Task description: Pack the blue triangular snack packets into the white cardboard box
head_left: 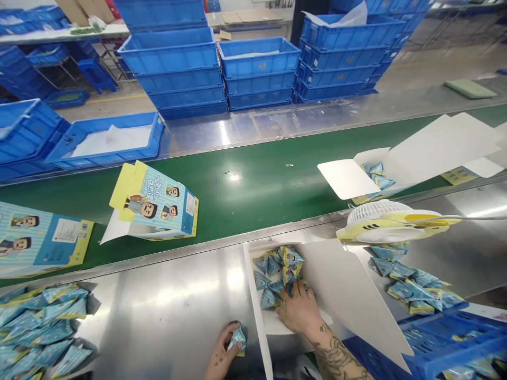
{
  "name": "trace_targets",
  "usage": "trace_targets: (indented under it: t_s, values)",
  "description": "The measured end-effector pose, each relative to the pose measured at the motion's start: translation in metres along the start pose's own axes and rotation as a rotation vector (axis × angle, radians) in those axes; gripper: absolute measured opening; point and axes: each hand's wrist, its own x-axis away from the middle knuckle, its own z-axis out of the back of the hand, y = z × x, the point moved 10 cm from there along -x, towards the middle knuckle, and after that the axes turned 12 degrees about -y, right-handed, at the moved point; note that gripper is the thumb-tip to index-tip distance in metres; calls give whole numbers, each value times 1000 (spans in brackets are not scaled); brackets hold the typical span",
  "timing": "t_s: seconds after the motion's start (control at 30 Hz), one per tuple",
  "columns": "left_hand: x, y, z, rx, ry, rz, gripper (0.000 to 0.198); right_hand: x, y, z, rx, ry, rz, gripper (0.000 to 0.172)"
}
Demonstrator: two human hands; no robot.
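Steel surface [174, 306] at a green conveyor belt [253, 184], seen from above. The left hand [222, 353], at the near edge of the surface, is closed around one small blue-and-yellow packet [237, 339], which shows between its fingers. The right hand [296, 311], fingers spread and fairly flat, lies inside an open white carton [348, 295] and presses on a heap of like packets [277, 274] at the carton's far end; it grips nothing that can be seen.

The carton's left wall [257, 311] stands upright between the two hands. Its wide right flap slopes up and outward, covering part of the blue crate [447, 343] at the lower right. Just beyond the carton a white-and-yellow fan [390, 224] lies at the belt's near rail, with a loose pile of packets [415, 282] below it on the right.

A further pile of packets [39, 327] fills the lower left corner, well apart from the left hand; bare steel lies open between them.

On the belt, a printed box [154, 203] lies tilted with its flaps open, a flattened printed box [39, 240] rests at the left edge, and a second open white carton [396, 163] holding a few packets sits at the right. The belt between these is bare.

Across the belt runs a steel ledge with a shallow blue tray [111, 140]; behind it stand stacked blue crates [257, 68].
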Motion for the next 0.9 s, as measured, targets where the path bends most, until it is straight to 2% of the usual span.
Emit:
trace_targets:
  t_s: [0.13,0.33,0.47,0.57,0.63,0.7,0.8,0.9]
  values:
    - [-5,2,-4,-23,-76,-79,82,-6,2,-2,22,-61,-31,76]
    - [-12,-8,-3,-10,-84,-76,85,-8,6,-2,34,-86,-56,78]
    - [-20,-16,0,-38,-90,-112,83,-8,4,0,12,-60,-47,78]
    - [-26,-18,5,-35,-60,-125,81,-5,-10,13,-13,61,9,70]
    - [-26,-13,6,-34,-52,-121,83,-5,-26,26,-40,175,67,64]
    - [-22,-2,2,-43,-59,-107,83,-11,-44,36,-76,237,121,64]
    - [-10,24,-8,-64,-71,-108,79,-29,-63,43,-109,250,133,71]
    - [4,46,-15,-94,-70,-110,73,-49,-71,43,-128,243,98,70]
